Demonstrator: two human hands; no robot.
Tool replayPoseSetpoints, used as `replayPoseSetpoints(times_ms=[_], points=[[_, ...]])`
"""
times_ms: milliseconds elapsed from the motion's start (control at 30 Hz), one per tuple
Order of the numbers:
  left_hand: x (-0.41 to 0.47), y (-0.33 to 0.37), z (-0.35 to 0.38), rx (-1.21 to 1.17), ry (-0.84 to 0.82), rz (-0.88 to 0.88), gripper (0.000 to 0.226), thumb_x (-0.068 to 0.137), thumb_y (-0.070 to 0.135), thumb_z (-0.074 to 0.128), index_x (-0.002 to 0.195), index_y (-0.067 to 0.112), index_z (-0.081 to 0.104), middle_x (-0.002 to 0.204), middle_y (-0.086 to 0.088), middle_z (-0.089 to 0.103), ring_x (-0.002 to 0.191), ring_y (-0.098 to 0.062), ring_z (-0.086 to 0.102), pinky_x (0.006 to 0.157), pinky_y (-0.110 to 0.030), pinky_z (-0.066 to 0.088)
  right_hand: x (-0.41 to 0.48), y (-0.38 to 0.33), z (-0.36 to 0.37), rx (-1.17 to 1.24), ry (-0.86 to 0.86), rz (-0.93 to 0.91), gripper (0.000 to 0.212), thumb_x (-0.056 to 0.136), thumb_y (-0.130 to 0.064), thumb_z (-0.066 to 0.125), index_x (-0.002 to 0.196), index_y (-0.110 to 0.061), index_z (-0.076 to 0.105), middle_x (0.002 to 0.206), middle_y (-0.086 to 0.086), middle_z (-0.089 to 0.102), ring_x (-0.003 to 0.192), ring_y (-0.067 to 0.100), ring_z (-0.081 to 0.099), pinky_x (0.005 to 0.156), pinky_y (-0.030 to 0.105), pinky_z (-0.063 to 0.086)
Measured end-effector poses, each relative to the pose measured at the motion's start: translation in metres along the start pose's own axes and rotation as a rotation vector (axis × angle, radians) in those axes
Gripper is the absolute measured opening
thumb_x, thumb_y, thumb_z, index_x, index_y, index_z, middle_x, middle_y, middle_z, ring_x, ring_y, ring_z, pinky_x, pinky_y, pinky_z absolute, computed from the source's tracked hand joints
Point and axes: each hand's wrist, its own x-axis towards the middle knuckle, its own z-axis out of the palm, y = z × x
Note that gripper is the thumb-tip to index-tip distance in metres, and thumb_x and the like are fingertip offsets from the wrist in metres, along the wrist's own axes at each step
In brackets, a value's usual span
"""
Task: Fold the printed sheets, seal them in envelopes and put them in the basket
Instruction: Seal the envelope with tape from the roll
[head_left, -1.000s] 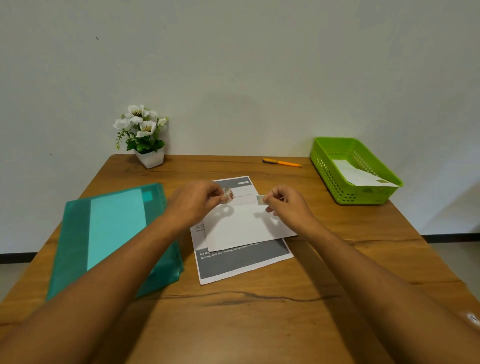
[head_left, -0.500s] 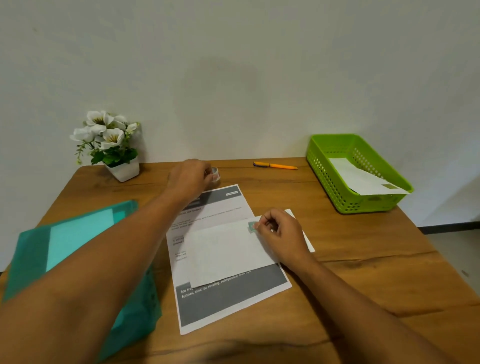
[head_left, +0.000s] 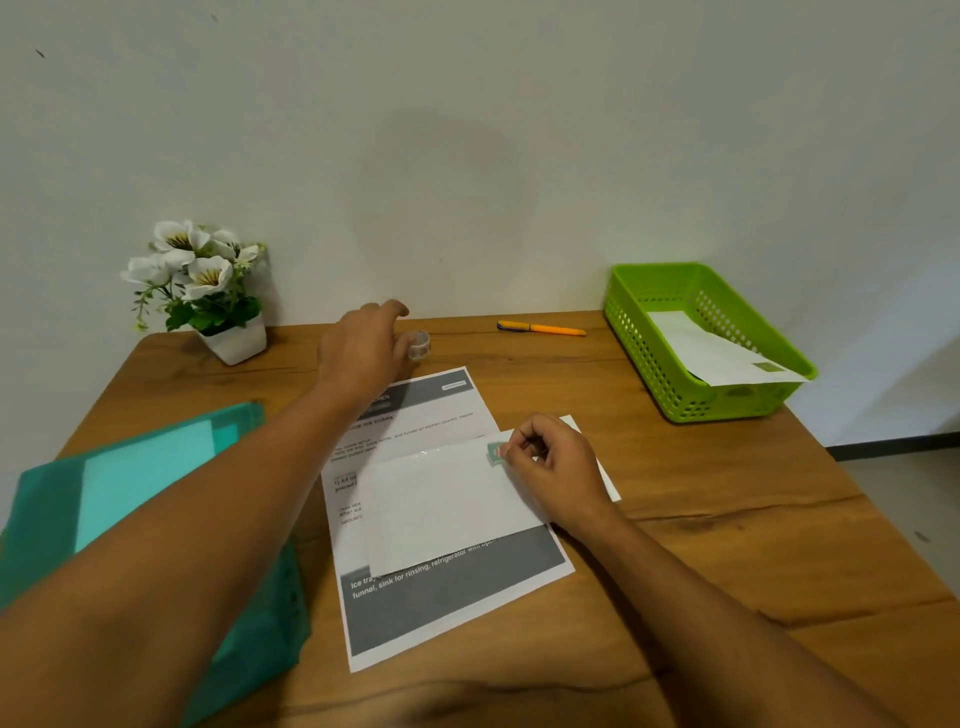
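Note:
A white envelope (head_left: 441, 512) lies on a printed sheet (head_left: 452, 603) in the middle of the wooden table (head_left: 727, 545). A shiny strip of clear tape (head_left: 431, 453) runs along the envelope's top edge. My right hand (head_left: 556, 467) pinches the strip's green end tab (head_left: 496, 451) with curled fingers at the envelope's upper right corner. My left hand (head_left: 361, 353) reaches to the back of the table. A small clear tape roll (head_left: 418, 345) stands on the wood beside its fingertips, and the thumb is lifted clear of it. The green basket (head_left: 649, 332) at the right holds one envelope (head_left: 717, 356).
A teal plastic folder (head_left: 130, 493) lies at the left under my left forearm. A white pot of flowers (head_left: 208, 296) stands at the back left. An orange pen (head_left: 543, 328) lies near the wall, between the roll and the basket.
My left hand carried the tape roll from above the envelope to the back of the table and set it down. My right hand brought the tape's end down onto the envelope.

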Motion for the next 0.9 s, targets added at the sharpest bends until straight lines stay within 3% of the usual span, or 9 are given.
replayPoseSetpoints(times_ms=[133, 267, 400, 533, 600, 800, 900], points=[[-0.049, 0.025, -0.004, -0.206, 0.038, 0.08, 0.021, 0.101, 0.031, 0.061, 0.121, 0.027, 0.064, 0.109, 0.004, 0.069, 0.097, -0.018, 0.064, 0.074, -0.035, 0.055, 0.0, -0.006, -0.003, 0.002, -0.036, 0.04, 0.01, 0.092, -0.014, 0.074, 0.085, -0.018, 0.068, 0.085, -0.004, 0.067, 0.078, 0.008, 0.059, 0.065, 0.021, 0.051], [-0.1, 0.066, 0.01, -0.306, -0.083, 0.158, 0.028, 0.1, 0.021, 0.059, 0.128, 0.024, 0.063, 0.123, 0.003, 0.068, 0.117, -0.019, 0.058, 0.088, -0.037, 0.05, 0.005, -0.02, -0.022, 0.101, -0.118, 0.122, 0.013, 0.093, -0.01, 0.07, 0.083, -0.016, 0.066, 0.081, 0.006, 0.07, 0.074, 0.018, 0.063, 0.07, 0.042, 0.055], [-0.116, 0.093, 0.027, -0.315, -0.162, 0.214, 0.038, 0.102, 0.031, 0.058, 0.139, 0.024, 0.056, 0.139, 0.004, 0.06, 0.129, -0.019, 0.051, 0.101, -0.039, 0.048, 0.011, -0.03, -0.057, 0.092, -0.089, 0.189, 0.009, 0.095, -0.01, 0.068, 0.088, -0.012, 0.064, 0.091, 0.011, 0.072, 0.079, 0.02, 0.073, 0.067, 0.035, 0.057], [-0.129, 0.1, 0.043, -0.246, -0.246, 0.274, 0.05, 0.1, 0.051, 0.053, 0.144, 0.025, 0.051, 0.147, 0.004, 0.051, 0.134, -0.018, 0.043, 0.111, -0.038, 0.038, 0.019, -0.024, -0.094, 0.087, -0.055, 0.287, 0.014, 0.097, -0.011, 0.067, 0.086, -0.009, 0.059, 0.078, 0.009, 0.068, 0.069, 0.018, 0.071, 0.066, 0.038, 0.057], [-0.133, 0.099, 0.05, -0.19, -0.225, 0.306, 0.052, 0.101, 0.053, 0.05, 0.146, 0.025, 0.05, 0.151, 0.004, 0.047, 0.138, -0.018, 0.038, 0.115, -0.039, 0.032, 0.022, -0.02, -0.103, 0.045, -0.056, 0.324, 0.013, 0.097, -0.013, 0.068, 0.087, -0.007, 0.06, 0.079, 0.011, 0.07, 0.073, 0.022, 0.072, 0.068, 0.038, 0.06], [-0.134, 0.096, 0.056, -0.18, -0.195, 0.319, 0.053, 0.101, 0.054, 0.047, 0.146, 0.025, 0.05, 0.152, 0.004, 0.045, 0.139, -0.018, 0.037, 0.115, -0.04, 0.031, 0.035, -0.009, -0.092, -0.114, -0.165, 0.381, 0.015, 0.096, -0.022, 0.072, 0.089, -0.012, 0.063, 0.093, 0.007, 0.071, 0.087, 0.02, 0.071, 0.066, 0.033, 0.056], [-0.133, 0.096, 0.057, -0.164, -0.198, 0.322, 0.053, 0.102, 0.054, 0.046, 0.147, 0.026, 0.049, 0.152, 0.003, 0.044, 0.139, -0.019, 0.036, 0.115, -0.04, 0.03, 0.046, -0.009, -0.08, -0.177, -0.245, 0.359, 0.017, 0.095, -0.024, 0.073, 0.087, -0.014, 0.062, 0.091, 0.008, 0.07, 0.082, 0.02, 0.062, 0.065, 0.033, 0.048]])
